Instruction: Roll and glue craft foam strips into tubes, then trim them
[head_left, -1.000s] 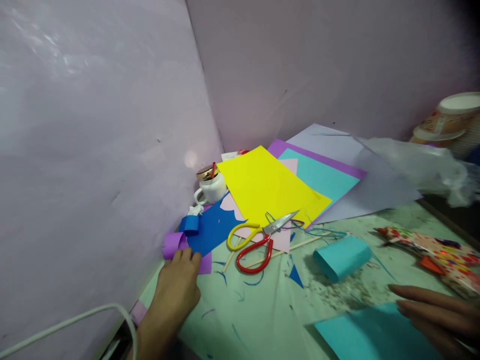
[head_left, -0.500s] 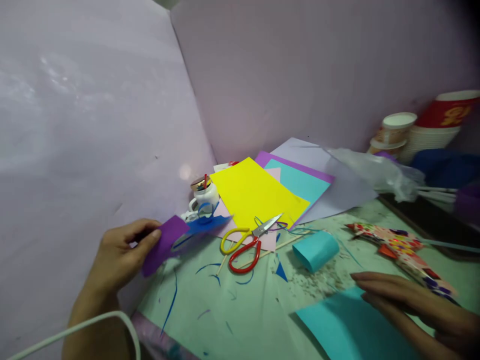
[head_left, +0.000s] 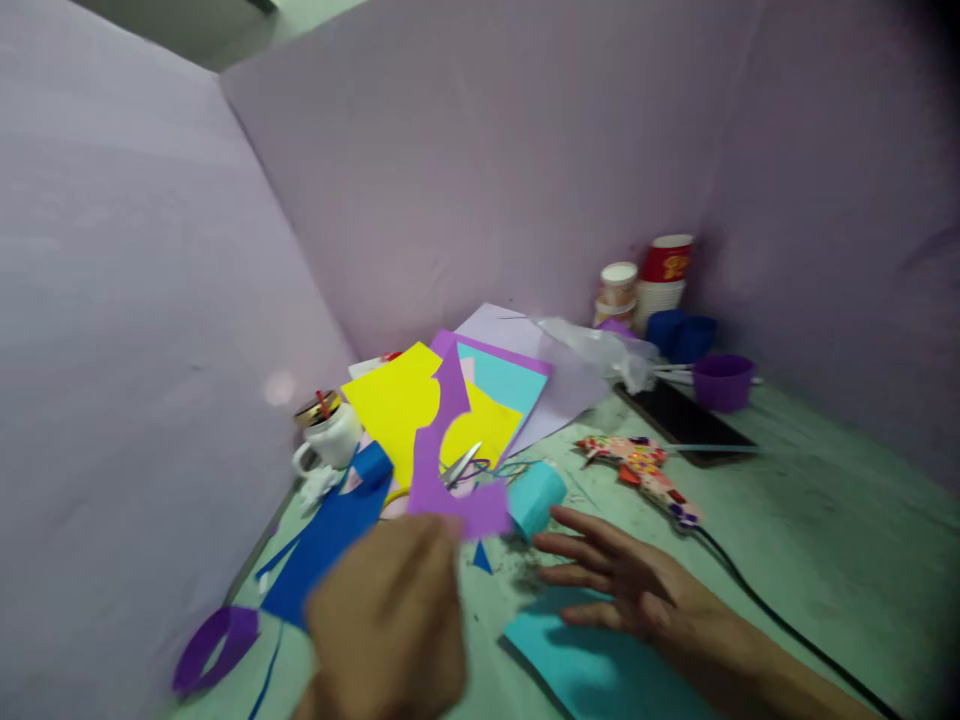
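My left hand [head_left: 390, 615], blurred by motion, is closed on a purple paper [head_left: 429, 475] with curved cut-outs. The paper stands up in front of the scissors [head_left: 461, 465] and a yellow sheet [head_left: 382, 405], partly hiding both. My right hand [head_left: 622, 580] is open with fingers spread, above a light-blue sheet [head_left: 570, 650]; whether it touches the sheet I cannot tell. Just beyond its fingertips lies a rolled light-blue paper [head_left: 537, 497]. A purple paper loop [head_left: 217, 650] rests at the lower left, beside a blue paper [head_left: 330, 550].
A white mug [head_left: 334, 435] stands at the left. On the right are a patterned glue gun [head_left: 637, 465] with a black cord, a dark phone [head_left: 686, 425], a purple cup-shaped piece [head_left: 722, 382] and stacked paper cups [head_left: 664, 275]. Pale walls enclose the table.
The view has swung right. My left hand has moved from the far left to the middle, with purple paper in it. My right hand's fingers have spread.
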